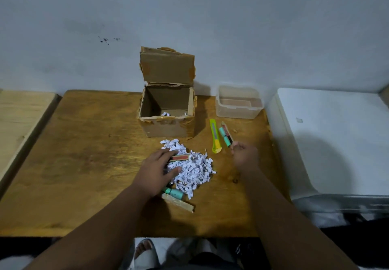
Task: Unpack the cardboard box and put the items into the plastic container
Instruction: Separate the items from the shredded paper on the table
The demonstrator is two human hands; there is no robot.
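The cardboard box (166, 125) stands open at the back of the wooden table (84, 154), lid up, with a few paper shreds left inside. The clear plastic container (239, 110) sits to its right. A pile of shredded paper (193, 171) lies in front of the box. My left hand (156, 172) rests on the pile's left side, fingers touching a small red-and-green box (182, 157). My right hand (245, 155) pinches the near end of a teal packaged item (225, 136). Another teal packaged item (175, 196) lies at the pile's near edge.
A yellow utility knife (215, 136) lies between the box and the teal item. A white appliance (328, 139) stands right of the table, and a light wooden surface (19, 112) lies to the left. The wall is directly behind the box.
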